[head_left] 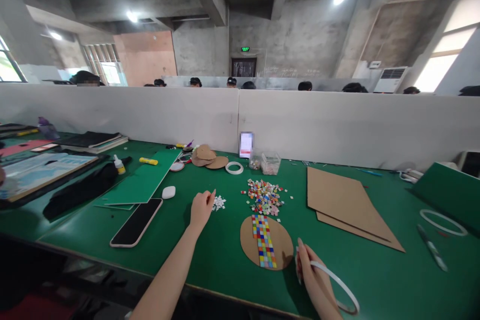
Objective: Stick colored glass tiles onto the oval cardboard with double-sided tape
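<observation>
My left hand [202,208] is closed, fingers curled down beside a small pile of white tile pieces [219,203]; whatever its fingertips hold is hidden. Low on the right, my right hand [313,271] grips a thin white ring that looks like a roll of tape [347,290]. Between the hands lies a round cardboard disc [248,246], with a band of coloured mosaic tiles [264,240] running down its middle. Just behind the disc spreads a heap of loose mosaic tiles [264,196] in many colours.
Cardboard sheets [337,192] lie at right, near a pen [432,248] and another white ring [443,222]. At left are a phone [137,222], a white case [168,192] and green boards [146,180]. A clear box [270,163] stands before the white partition [187,115].
</observation>
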`<action>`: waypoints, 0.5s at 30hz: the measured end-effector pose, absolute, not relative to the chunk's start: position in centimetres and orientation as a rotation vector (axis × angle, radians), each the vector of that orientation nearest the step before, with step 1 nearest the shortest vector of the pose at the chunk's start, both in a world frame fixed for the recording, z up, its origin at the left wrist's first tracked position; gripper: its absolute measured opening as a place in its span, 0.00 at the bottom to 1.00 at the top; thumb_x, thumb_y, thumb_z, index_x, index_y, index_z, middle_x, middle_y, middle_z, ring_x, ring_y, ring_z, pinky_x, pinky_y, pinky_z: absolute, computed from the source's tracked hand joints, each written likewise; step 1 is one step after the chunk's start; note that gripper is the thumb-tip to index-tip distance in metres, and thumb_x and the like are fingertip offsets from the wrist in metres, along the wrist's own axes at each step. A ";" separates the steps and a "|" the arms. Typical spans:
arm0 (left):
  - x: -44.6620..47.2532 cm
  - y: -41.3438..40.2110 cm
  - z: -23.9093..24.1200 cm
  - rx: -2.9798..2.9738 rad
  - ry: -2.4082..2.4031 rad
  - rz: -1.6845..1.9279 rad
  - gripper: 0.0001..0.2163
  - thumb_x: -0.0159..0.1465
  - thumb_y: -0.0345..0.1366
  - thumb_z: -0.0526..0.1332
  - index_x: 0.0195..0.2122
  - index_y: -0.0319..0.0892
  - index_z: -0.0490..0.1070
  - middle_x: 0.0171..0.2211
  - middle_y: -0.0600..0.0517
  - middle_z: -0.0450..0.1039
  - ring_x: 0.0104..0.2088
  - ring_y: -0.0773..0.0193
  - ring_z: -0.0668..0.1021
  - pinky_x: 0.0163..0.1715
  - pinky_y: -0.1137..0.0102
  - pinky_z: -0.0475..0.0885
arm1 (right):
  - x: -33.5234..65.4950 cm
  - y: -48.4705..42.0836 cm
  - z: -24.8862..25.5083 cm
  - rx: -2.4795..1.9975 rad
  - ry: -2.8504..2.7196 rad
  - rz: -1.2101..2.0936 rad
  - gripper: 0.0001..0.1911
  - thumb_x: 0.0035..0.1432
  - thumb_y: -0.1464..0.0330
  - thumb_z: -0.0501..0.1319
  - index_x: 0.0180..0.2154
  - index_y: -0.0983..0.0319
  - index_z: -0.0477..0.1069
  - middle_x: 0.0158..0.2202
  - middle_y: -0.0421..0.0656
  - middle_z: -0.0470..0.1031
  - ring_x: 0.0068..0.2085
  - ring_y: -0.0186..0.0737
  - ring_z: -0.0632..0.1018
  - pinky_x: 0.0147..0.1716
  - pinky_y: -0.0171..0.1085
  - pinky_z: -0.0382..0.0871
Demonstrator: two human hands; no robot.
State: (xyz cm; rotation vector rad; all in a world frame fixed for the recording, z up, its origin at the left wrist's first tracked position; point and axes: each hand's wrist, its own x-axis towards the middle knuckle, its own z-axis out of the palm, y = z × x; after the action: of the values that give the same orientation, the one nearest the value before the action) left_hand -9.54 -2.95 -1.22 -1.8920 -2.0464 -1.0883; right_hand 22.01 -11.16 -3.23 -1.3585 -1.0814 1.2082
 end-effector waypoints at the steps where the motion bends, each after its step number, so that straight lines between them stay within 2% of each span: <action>1: -9.6 -3.0 -1.3 -1.895 -2.050 -1.088 0.17 0.63 0.43 0.47 0.18 0.44 0.58 0.16 0.54 0.58 0.21 0.63 0.66 0.22 0.71 0.57 | 22.0 -11.2 -3.3 -1.355 -1.087 1.204 0.25 0.46 0.44 0.55 0.21 0.59 0.60 0.14 0.34 0.59 0.15 0.30 0.62 0.13 0.30 0.56; 5: -9.5 -3.1 -1.3 -1.919 -2.053 -1.101 0.19 0.63 0.44 0.48 0.16 0.44 0.55 0.14 0.55 0.56 0.20 0.64 0.65 0.21 0.71 0.57 | 22.1 -11.3 -3.5 -1.340 -1.106 1.194 0.24 0.48 0.45 0.55 0.20 0.59 0.58 0.14 0.34 0.58 0.15 0.30 0.62 0.13 0.30 0.56; 10: -9.3 -3.2 -1.0 -1.925 -2.063 -1.153 0.16 0.60 0.46 0.52 0.18 0.44 0.58 0.18 0.54 0.61 0.24 0.63 0.67 0.23 0.72 0.59 | 22.0 -11.5 -3.0 -1.327 -1.097 1.222 0.24 0.47 0.46 0.56 0.22 0.60 0.60 0.14 0.34 0.58 0.15 0.31 0.62 0.13 0.30 0.56; 15: -9.4 -3.3 -0.9 -1.912 -2.089 -1.214 0.15 0.60 0.47 0.52 0.20 0.44 0.59 0.19 0.53 0.63 0.25 0.62 0.69 0.24 0.72 0.61 | 22.0 -11.5 -3.1 -1.347 -1.108 1.195 0.24 0.46 0.45 0.56 0.20 0.59 0.58 0.14 0.34 0.58 0.15 0.30 0.61 0.13 0.30 0.55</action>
State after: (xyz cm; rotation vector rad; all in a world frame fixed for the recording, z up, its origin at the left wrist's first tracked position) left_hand -9.42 -3.26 -0.92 -1.9118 -2.0886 -1.2135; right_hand 21.98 -11.46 -3.07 -1.3474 -1.1083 1.1954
